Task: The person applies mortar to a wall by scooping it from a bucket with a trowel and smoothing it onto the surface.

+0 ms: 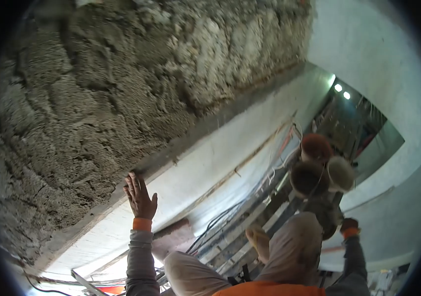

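My left hand (pixel 141 200) is open, its fingers spread against the lower edge of a wall with rough, wet-looking grey plaster (pixel 106 108). A smooth grey strip (pixel 195 130) runs along that edge, above a pale smooth wall face. My right hand (pixel 349 224) is low on the right and looks closed; what it grips, if anything, is hidden. Next to it is a dark round bucket (pixel 321 212), partly covered by my raised knee (pixel 294 241). An orange cuff circles each wrist.
Beyond the knee stand a reddish bucket (pixel 316 147), a grey bucket (pixel 310 178) and a pale bucket (pixel 341 173). Wooden planks (pixel 240 237) with gaps lie below me. Black cables (pixel 215 224) run beside them. A curved pale wall (pixel 378 44) rises on the right.
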Motion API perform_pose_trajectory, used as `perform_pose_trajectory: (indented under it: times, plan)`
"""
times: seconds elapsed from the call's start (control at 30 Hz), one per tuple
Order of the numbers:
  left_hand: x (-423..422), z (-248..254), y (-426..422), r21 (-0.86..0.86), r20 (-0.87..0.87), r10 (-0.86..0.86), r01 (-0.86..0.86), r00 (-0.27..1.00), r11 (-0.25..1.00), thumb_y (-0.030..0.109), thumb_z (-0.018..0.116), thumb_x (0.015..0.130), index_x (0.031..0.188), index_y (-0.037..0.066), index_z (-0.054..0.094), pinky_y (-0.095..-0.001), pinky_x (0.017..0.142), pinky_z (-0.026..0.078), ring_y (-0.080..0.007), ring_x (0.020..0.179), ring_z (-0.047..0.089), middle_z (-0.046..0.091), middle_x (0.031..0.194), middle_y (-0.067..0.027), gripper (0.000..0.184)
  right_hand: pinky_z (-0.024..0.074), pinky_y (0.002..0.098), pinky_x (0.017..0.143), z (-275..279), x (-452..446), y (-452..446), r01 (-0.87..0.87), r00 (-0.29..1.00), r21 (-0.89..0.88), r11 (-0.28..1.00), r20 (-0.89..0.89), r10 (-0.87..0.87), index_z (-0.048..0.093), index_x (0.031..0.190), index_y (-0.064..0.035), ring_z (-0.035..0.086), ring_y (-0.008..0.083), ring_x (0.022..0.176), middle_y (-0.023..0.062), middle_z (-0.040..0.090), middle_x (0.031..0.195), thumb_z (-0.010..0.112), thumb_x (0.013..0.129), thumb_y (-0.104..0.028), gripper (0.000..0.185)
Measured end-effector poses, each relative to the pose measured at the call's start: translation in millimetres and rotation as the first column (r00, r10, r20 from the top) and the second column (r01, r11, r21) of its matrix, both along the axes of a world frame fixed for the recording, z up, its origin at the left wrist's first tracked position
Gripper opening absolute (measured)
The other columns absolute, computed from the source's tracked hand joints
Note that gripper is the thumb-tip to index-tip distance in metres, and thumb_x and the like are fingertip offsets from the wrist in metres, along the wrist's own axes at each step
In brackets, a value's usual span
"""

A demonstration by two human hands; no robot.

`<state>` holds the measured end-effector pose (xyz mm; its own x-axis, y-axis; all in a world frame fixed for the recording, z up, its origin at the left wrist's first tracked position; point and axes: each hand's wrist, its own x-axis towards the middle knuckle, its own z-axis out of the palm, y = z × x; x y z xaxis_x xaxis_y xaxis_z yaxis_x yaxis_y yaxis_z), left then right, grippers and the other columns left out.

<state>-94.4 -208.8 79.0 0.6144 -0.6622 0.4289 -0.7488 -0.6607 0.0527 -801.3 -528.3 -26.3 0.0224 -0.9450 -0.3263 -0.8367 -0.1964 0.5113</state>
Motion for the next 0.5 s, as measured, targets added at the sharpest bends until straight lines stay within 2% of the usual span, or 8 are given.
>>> perform_pose_trajectory:
  times: [0.07, 0.1, 0.17, 0.27, 0.33, 0.43, 0.47, 0.5]
  plan:
    - [0, 2, 3, 0.011, -0.008, 0.010, -0.010, 1.000, 1.000, 0.023, 0.071, 0.068, 0.137, 0.002, 0.024, -0.0499, 0.108, 0.011, -0.0359, 0.135, 0.010, 0.009, 0.147, -0.0181, 0.086, 0.0496, 0.0355, 0.071, -61, 2, -1, -0.328, 0.936, -0.126, 0.936, 0.095, 0.340, 0.066, 0.085, -0.0130, 0.064, 0.0211, 0.080, 0.0068, 0.066, 0.082, 0.059, 0.072, -0.021, 0.017]
    - [-3, 4, 4, 0.006, -0.011, 0.004, -0.004, 1.000, 1.000, 0.023, 0.071, 0.068, 0.138, 0.002, 0.024, -0.0496, 0.108, 0.011, -0.0352, 0.135, 0.010, 0.009, 0.147, -0.0175, 0.087, 0.0496, 0.0355, 0.071, -83, 13, -5, -0.386, 0.913, -0.099, 0.917, 0.100, 0.395, 0.066, 0.086, -0.0129, 0.063, 0.0214, 0.080, 0.0067, 0.065, 0.082, 0.058, 0.072, -0.021, 0.017]
    - [-5, 13, 9, 0.010, -0.007, -0.010, 0.010, 1.000, 1.000, 0.024, 0.071, 0.068, 0.138, 0.003, 0.024, -0.0490, 0.108, 0.011, -0.0338, 0.135, 0.012, 0.010, 0.147, -0.0163, 0.087, 0.0495, 0.0356, 0.071, -103, 34, -11, -0.368, 0.927, -0.007, 0.930, 0.077, 0.368, 0.065, 0.087, -0.0126, 0.063, 0.0220, 0.080, 0.0066, 0.065, 0.082, 0.058, 0.074, -0.021, 0.017]
    - [-4, 20, 16, 0.042, -0.036, -0.040, 0.041, 0.999, 0.998, 0.025, 0.071, 0.068, 0.138, 0.004, 0.023, -0.0485, 0.108, 0.012, -0.0324, 0.135, 0.013, 0.010, 0.147, -0.0150, 0.088, 0.0493, 0.0357, 0.071, -108, 20, -9, -0.351, 0.936, 0.033, 0.936, 0.037, 0.350, 0.065, 0.088, -0.0122, 0.063, 0.0228, 0.080, 0.0064, 0.064, 0.082, 0.056, 0.076, -0.022, 0.018]
    - [1, 16, 17, 0.053, -0.025, -0.030, 0.031, 0.999, 0.998, 0.026, 0.071, 0.069, 0.139, 0.004, 0.022, -0.0489, 0.108, 0.012, -0.0320, 0.136, 0.013, 0.010, 0.147, -0.0143, 0.088, 0.0492, 0.0357, 0.071, -97, -3, 3, -0.361, 0.932, -0.009, 0.933, 0.040, 0.361, 0.065, 0.089, -0.0120, 0.062, 0.0234, 0.080, 0.0063, 0.064, 0.082, 0.055, 0.078, -0.022, 0.018]
    - [1, 12, 13, 0.067, -0.026, -0.017, 0.019, 1.000, 0.998, 0.026, 0.071, 0.069, 0.139, 0.003, 0.021, -0.0494, 0.108, 0.013, -0.0324, 0.136, 0.012, 0.010, 0.148, -0.0145, 0.089, 0.0482, 0.0350, 0.069, 10, 13, 63, -0.315, 0.942, -0.151, 0.937, 0.073, 0.329, 0.061, 0.099, -0.0112, 0.059, 0.0240, 0.081, 0.0058, 0.059, 0.087, 0.050, 0.082, -0.022, 0.022]
    - [0, 13, 13, 0.059, -0.041, -0.021, 0.023, 0.999, 0.998, 0.026, 0.071, 0.070, 0.139, 0.003, 0.021, -0.0499, 0.108, 0.013, -0.0328, 0.136, 0.011, 0.010, 0.147, -0.0151, 0.088, 0.0472, 0.0361, 0.068, 13, -6, 59, -0.354, 0.934, -0.100, 0.930, 0.017, 0.357, 0.056, 0.107, -0.0099, 0.057, 0.0222, 0.081, 0.0077, 0.055, 0.092, 0.046, 0.084, -0.019, 0.026]
    - [0, 14, 12, 0.048, -0.040, -0.024, 0.025, 0.999, 0.999, 0.025, 0.071, 0.070, 0.139, 0.003, 0.021, -0.0501, 0.108, 0.013, -0.0329, 0.136, 0.011, 0.010, 0.147, -0.0152, 0.088, 0.0467, 0.0393, 0.067, 34, 0, 59, -0.302, 0.951, -0.014, 0.953, -0.070, 0.301, 0.057, 0.103, -0.0100, 0.057, 0.0231, 0.082, 0.0092, 0.054, 0.093, 0.047, 0.082, -0.018, 0.024]
